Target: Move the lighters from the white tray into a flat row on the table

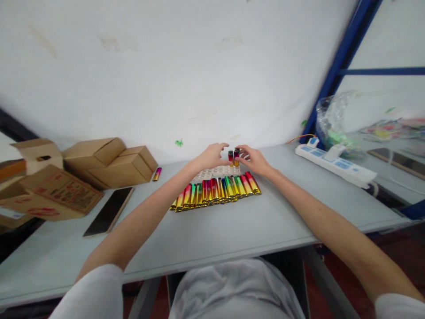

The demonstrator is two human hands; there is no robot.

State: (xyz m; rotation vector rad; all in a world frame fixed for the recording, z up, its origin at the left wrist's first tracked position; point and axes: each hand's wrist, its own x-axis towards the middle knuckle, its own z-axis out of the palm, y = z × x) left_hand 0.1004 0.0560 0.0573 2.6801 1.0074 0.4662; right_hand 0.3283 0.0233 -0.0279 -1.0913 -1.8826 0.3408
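My right hand (253, 158) pinches a shiny red-and-gold lighter (237, 157) that stands upright at the right end of a white tray with round holes (217, 172). Just left of it, a second upright lighter (230, 158) stands in the tray. My left hand (212, 157) is beside that one, thumb and forefinger apart, with a small gap to it. In front of the tray lies a row of several metallic lighters (215, 191) in red, green and gold, packed side by side.
A single lighter (157, 174) lies near cardboard boxes (109, 161) on the left. A phone (109, 212) and an open printed carton (56, 190) are nearer. To the right, a white power strip (335, 164) lies by a blue frame post (332, 75). A white wall rises behind.
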